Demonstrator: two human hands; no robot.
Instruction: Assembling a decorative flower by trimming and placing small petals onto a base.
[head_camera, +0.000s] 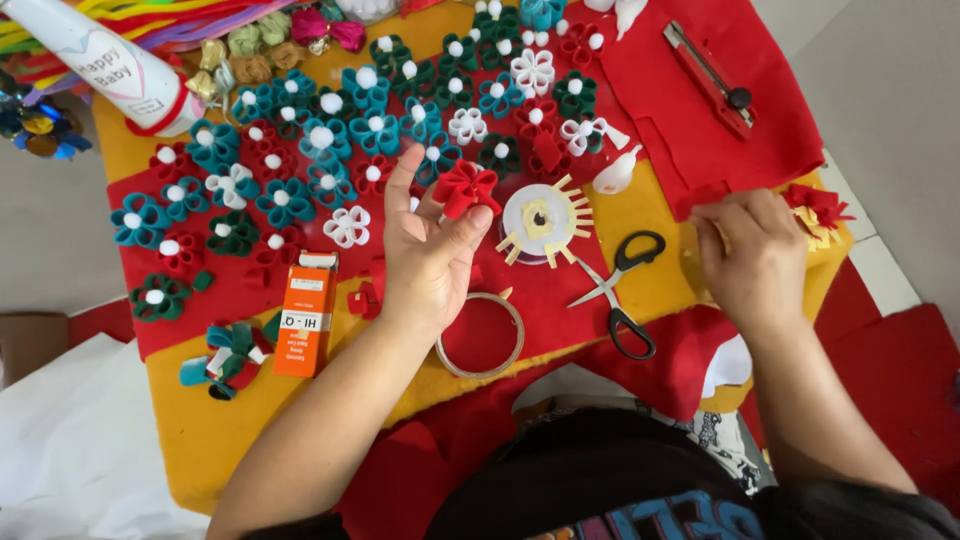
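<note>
A red felt flower (466, 187) is pinched between thumb and fingertips of the left hand (430, 255), raised above the counter (200, 430) just beside a white tape roll (540, 218). The right hand (755, 255) is closed on red felt (700, 195) near black-handled scissors (622, 290).

A yellow table (200, 430) stands on pale floor tiles (880, 270), evenly lit; white sheeting (70, 450) lies near left.
</note>
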